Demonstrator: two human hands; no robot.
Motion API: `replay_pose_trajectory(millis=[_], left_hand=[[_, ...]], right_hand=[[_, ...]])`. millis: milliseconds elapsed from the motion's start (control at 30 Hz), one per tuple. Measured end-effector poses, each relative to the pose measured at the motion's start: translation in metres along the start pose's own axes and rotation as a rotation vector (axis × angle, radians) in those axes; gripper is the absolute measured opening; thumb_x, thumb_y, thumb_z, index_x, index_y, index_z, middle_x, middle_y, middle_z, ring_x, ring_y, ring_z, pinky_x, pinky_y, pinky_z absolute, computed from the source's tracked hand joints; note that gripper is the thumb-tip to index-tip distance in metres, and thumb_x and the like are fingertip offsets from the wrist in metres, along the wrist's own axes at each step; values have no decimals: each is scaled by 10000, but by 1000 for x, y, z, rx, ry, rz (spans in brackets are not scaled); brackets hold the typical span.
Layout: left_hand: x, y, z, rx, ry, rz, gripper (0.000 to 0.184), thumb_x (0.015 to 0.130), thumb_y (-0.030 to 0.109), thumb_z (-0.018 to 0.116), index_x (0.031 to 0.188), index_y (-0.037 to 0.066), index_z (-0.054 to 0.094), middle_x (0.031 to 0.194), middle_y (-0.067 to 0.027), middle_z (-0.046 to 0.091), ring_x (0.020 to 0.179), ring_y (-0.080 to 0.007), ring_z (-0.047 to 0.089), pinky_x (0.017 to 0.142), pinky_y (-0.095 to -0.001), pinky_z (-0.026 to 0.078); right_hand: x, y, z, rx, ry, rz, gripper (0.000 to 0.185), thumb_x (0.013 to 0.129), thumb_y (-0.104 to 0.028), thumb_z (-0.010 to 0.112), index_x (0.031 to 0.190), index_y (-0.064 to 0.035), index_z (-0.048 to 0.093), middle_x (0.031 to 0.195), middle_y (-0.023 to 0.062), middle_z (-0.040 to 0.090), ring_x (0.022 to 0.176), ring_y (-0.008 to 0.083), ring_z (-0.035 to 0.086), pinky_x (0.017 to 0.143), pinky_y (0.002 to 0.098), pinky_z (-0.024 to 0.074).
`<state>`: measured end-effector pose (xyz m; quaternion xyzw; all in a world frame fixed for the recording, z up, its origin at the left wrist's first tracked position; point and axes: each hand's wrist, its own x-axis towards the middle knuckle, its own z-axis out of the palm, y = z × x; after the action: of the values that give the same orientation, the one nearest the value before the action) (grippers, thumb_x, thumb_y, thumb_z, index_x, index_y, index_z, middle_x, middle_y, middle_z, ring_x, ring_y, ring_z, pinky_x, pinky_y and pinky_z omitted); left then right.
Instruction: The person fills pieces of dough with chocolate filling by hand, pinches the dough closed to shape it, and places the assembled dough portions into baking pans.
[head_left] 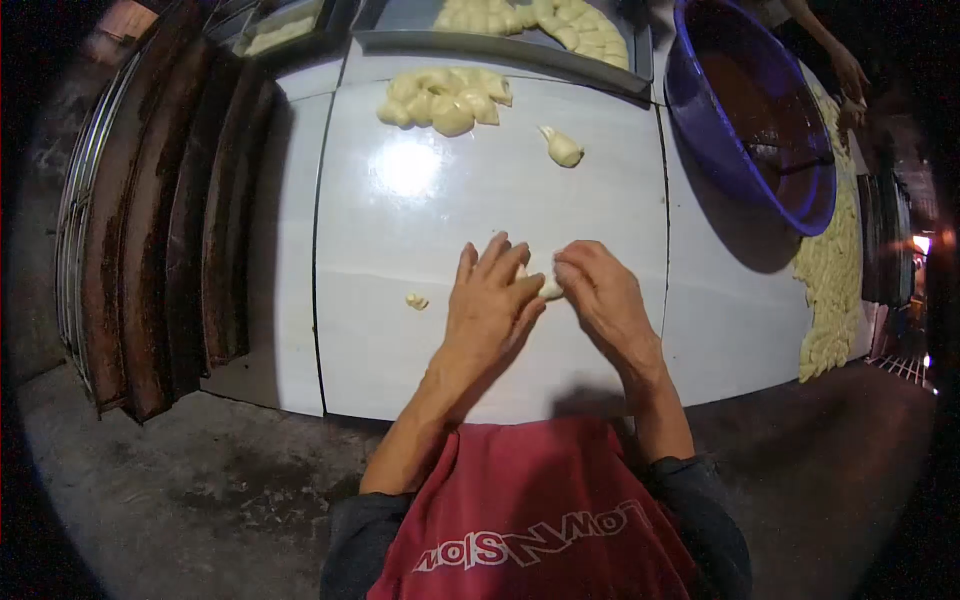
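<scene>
A small pale piece of dough point(550, 287) lies on the white tabletop between my two hands. My left hand point(488, 305) is open, its fingers stretched and spread, with the thumb side against the dough. From the other side, my right hand point(605, 300) pinches the dough with bent fingers, which partly cover it. A tiny scrap of dough point(416, 301) sits left of my left hand. Farther off, a single dough lump point(563, 148) with a thin tail rests on the table. Behind it to the left is a cluster of joined dough pieces point(445, 100).
Grey trays point(500, 45) with dough stand at the back. A blue basin point(690, 110) with brown contents is at the right, beside a long dough strip point(830, 300). Dark stacked trays point(150, 230) line the left edge. Another person's hand point(848, 75) shows at upper right.
</scene>
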<state>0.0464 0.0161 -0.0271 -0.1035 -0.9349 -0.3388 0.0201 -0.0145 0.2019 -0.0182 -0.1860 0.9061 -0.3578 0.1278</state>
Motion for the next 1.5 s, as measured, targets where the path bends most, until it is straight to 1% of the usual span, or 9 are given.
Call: replay_pose_trajectory(millis=[100,267,367,567,667,833,1100,1233,1500], left_hand=[[-1,0,11,38,-15,-37,297,862,187,717,1129,57,694,1340,-181,541,1356,-410,415,1099,-640,291],[5,-5,6,-14,42,-37,436,839,284,758,1194,51,661,1398,-186,507,1363,-416,400,1103,-672,254],[12,-10,-6,-90,150,-74,543,824,268,776,1281,33,599,1386,-198,523,1262,-392,516,1067,-529,397],[49,-11,-21,-500,272,-365,616,808,199,800,1337,-13,569,1238,-194,612,1040,-251,635,814,-344,542],[67,-9,-15,-847,142,-549,520,842,241,777,1260,-28,625,1094,-147,702,969,-203,679,809,-318,544],[65,-9,-18,-845,168,-493,259,896,149,701,1106,-1,725,865,-82,734,745,-120,659,677,-284,531],[54,-1,-19,-933,-153,-640,465,916,266,724,1239,-58,643,980,-140,727,826,-169,688,688,-287,536],[66,18,-4,-746,206,-319,855,926,315,706,1549,-25,229,1495,-300,417,1352,-368,483,1020,-434,458],[107,89,50,-1218,444,161,918,897,361,751,1531,-71,247,1308,-223,615,1182,-271,616,990,-363,497]], right_hand=[[25,-4,-9,209,184,69,300,949,-223,631,1139,8,648,1095,155,656,851,293,690,771,388,555],[116,18,5,-388,476,-250,344,912,-247,642,1169,-19,635,1125,159,648,944,305,657,868,421,519],[151,45,15,-321,270,-177,346,899,-274,640,1147,-33,643,1096,163,655,1011,330,633,904,442,493],[109,7,1,897,46,289,334,966,-325,623,1039,1,640,785,34,611,611,107,579,521,294,477],[72,-30,-13,1167,-91,299,448,975,-432,622,1119,-8,624,909,37,630,793,106,629,678,239,501],[51,-19,-10,1039,-82,179,307,953,-190,684,1196,-18,607,1106,58,656,940,102,620,769,244,522],[40,8,-4,935,246,110,271,923,-121,698,1164,-21,625,1081,71,666,956,136,638,821,291,535],[28,-8,-22,983,250,138,247,920,-101,705,1133,-17,613,1059,54,660,964,134,640,834,289,531],[18,-36,-73,1645,211,122,167,972,-148,647,1080,-39,583,923,4,614,798,79,609,734,226,515]])
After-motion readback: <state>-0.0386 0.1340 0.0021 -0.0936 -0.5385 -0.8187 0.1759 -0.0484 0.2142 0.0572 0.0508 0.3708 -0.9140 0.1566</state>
